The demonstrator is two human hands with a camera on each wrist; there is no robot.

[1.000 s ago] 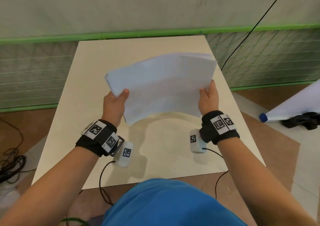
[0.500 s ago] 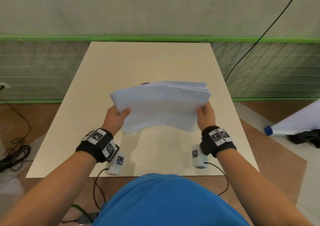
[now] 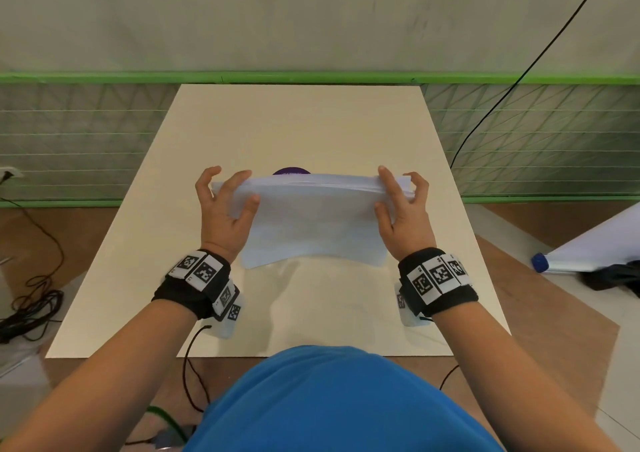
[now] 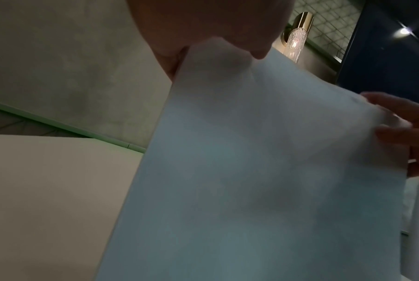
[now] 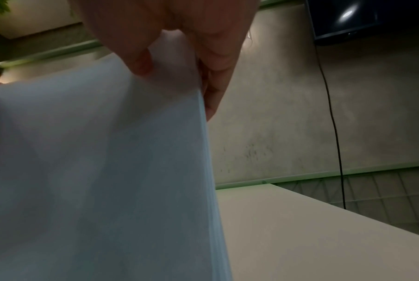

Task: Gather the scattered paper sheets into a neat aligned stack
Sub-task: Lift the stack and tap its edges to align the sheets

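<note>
Grip, left: I saw the left hand (image 3: 227, 209) clamped on one end of the paper stack (image 3: 311, 221), thumb on the near face, fingers curled over the top edge.
Grip, right: the right hand (image 3: 401, 207) held the opposite end the same way, thumb in front, fingers behind.
Sheets: all I could see were gathered between the two grips, standing on their lower long edge on the table (image 3: 311, 129), the lower part bowing toward me.
Done: collecting looked finished; I saw no loose sheet outside the grips.
Left: squaring. The top edge between the hands showed slight layering, and in the right wrist view the side edge by the fingers (image 5: 213, 76) looked nearly flush, though that view was dim.
Beyond the grips: a purple object (image 3: 291, 171) peeked over the top edge; I could not tell what it was.
Next, I judged: tap the edges, then lay the stack flat.
</note>
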